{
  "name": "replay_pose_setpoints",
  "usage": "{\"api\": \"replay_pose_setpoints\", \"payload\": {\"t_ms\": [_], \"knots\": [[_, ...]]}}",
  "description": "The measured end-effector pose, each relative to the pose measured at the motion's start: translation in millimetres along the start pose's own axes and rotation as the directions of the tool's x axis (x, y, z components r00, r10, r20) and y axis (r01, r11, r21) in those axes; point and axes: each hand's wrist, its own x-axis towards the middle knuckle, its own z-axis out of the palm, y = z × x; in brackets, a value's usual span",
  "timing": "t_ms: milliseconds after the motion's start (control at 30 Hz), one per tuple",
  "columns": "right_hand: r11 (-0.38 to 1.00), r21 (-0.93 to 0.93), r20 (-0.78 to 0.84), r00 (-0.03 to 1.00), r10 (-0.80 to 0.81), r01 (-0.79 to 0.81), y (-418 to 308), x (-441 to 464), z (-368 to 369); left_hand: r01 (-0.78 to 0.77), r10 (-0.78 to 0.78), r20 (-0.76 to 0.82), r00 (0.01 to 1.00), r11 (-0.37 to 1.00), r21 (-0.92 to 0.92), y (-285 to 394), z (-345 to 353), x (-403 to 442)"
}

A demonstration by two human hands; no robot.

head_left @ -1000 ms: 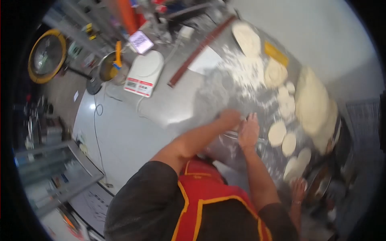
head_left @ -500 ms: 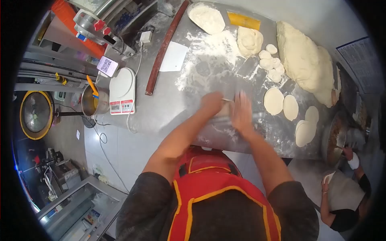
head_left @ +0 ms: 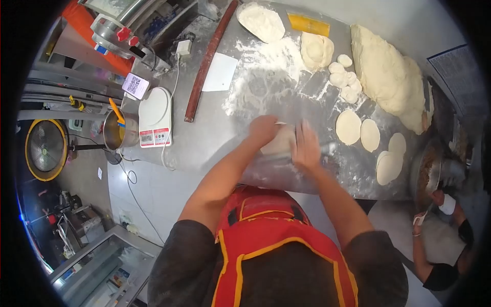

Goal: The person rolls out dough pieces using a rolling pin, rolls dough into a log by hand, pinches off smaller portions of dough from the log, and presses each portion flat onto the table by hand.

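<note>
My left hand (head_left: 263,130) is closed on the edge of a thin flattened dough piece (head_left: 279,142) at the near side of the steel table. My right hand (head_left: 306,147) is just right of that dough, fingers stretched out and smeared by motion. A pale blurred streak (head_left: 330,149) shows beside the right palm; I cannot make out what it is. Several rolled dough rounds (head_left: 348,127) lie to the right. Farther back are small dough balls (head_left: 338,79), a larger dough lump (head_left: 316,51) and a big dough mass (head_left: 384,77).
Loose flour (head_left: 266,66) covers the table's middle. A flour scoop tray (head_left: 261,22), yellow scraper (head_left: 308,24), long dark-red rod (head_left: 210,61), white sheet (head_left: 220,72) and kitchen scale (head_left: 155,117) surround it. At right, a co-worker's hand (head_left: 419,220) is near a large pan (head_left: 425,171).
My left hand has shifted slightly left, and more of the dough piece shows between my hands. My right hand stays nearly in place. The co-worker's hands have moved closer together.
</note>
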Motion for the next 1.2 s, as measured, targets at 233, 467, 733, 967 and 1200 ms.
{"api": "replay_pose_setpoints", "payload": {"t_ms": [233,467,733,967,1200], "knots": [[0.997,-0.06,-0.067,0.997,0.05,-0.054,-5.0,27.8,9.4,0.031,-0.038,0.192,0.981,0.999,0.037,-9.5,-12.2,-18.2],[0.998,-0.051,0.035,0.999,0.026,-0.024,-4.3,27.0,2.9,-0.061,0.053,0.166,0.985,0.997,0.044,17.0,-19.8,3.3],[0.991,-0.128,0.009,0.999,0.04,-0.039,-1.7,41.7,20.7,-0.061,0.055,0.153,0.987,0.998,0.036,-21.7,-1.0,-8.6],[0.997,-0.082,0.028,1.0,0.011,-0.008,-6.5,21.6,9.0,-0.023,0.025,0.143,0.989,1.0,-0.015,3.7,-30.6,2.1],[0.996,-0.087,0.077,0.997,0.017,-0.01,-10.3,28.4,4.7,0.008,0.019,0.127,0.992,0.977,-0.213,-46.6,-12.9,-15.3]]}}
